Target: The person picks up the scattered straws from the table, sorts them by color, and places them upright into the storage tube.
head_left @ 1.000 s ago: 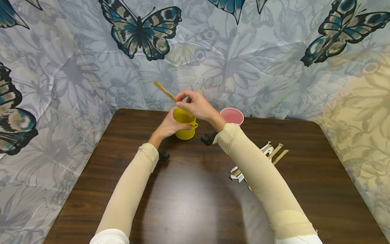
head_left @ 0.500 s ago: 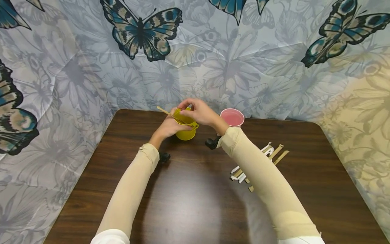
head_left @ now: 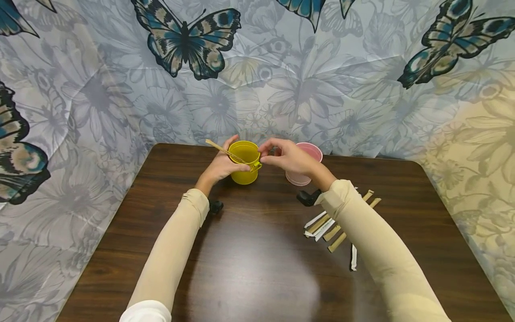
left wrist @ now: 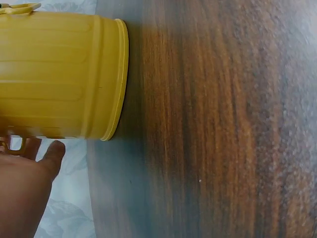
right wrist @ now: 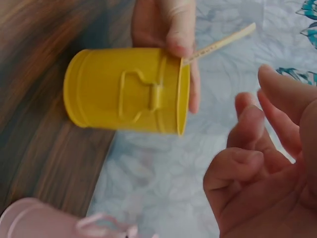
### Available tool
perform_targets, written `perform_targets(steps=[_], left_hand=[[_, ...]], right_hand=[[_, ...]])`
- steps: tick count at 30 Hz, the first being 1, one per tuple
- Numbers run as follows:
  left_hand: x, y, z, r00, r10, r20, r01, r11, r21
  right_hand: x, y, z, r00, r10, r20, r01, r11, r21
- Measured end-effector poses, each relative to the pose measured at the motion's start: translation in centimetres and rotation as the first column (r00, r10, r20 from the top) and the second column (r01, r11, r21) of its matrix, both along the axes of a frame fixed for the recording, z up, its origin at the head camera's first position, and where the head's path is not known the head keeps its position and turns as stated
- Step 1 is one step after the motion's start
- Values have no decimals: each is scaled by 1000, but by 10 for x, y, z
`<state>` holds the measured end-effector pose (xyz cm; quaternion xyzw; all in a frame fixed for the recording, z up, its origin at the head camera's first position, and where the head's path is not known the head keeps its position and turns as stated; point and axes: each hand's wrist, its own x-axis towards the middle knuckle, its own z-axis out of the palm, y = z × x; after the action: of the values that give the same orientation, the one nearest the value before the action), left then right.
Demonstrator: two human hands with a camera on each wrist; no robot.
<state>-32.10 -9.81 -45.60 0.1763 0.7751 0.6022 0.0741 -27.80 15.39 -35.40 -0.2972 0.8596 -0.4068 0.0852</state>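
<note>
My left hand (head_left: 220,169) grips a small yellow metal bucket (head_left: 243,178) near the table's back edge, thumb at the rim by the side handle. The bucket stands upright. A brown paper stick sachet (head_left: 217,146) leans in it, its upper end sticking out over the left rim, as the right wrist view (right wrist: 225,42) also shows. Just right of the bucket is my right hand (head_left: 291,157), its fingers loosely bent and nothing between them. In the right wrist view the fingers (right wrist: 235,168) are apart from the bucket.
A pink bucket (head_left: 298,179) stands behind my right hand, partly hidden by it. Several brown and white stick sachets (head_left: 337,242) lie on the dark wooden table (head_left: 257,250), partly under my right forearm. A butterfly-patterned cloth (head_left: 217,103) hangs behind the table.
The brown stick sachet has been lowered into the yellow bucket and let go. My right hand has then moved right, away from the bucket's mouth. My left hand has kept its place.
</note>
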Motion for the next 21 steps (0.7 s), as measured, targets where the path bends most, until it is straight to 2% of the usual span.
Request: perform_targets(steps=[4, 8, 11, 16, 21], left_hand=[[-2, -1, -1, 1000, -1, -17, 1, 1000, 9], [-4, -1, 0, 1000, -10, -2, 10, 1000, 9], [-5, -2, -1, 1000, -17, 16, 17, 999, 29], [-5, -2, -2, 1000, -19, 20, 17, 998, 63], [-3, 0, -1, 1000, 4, 16, -4, 999, 43]], right_hand=[[15, 20, -2, 999, 23, -32, -21, 998, 59], [30, 42, -3, 999, 26, -25, -23, 995, 98], [39, 58, -5, 1000, 5, -4, -4, 992, 123], [53, 84, -12, 998, -52, -19, 55, 981, 185], [66, 106, -16, 996, -75, 45, 65, 979, 194]])
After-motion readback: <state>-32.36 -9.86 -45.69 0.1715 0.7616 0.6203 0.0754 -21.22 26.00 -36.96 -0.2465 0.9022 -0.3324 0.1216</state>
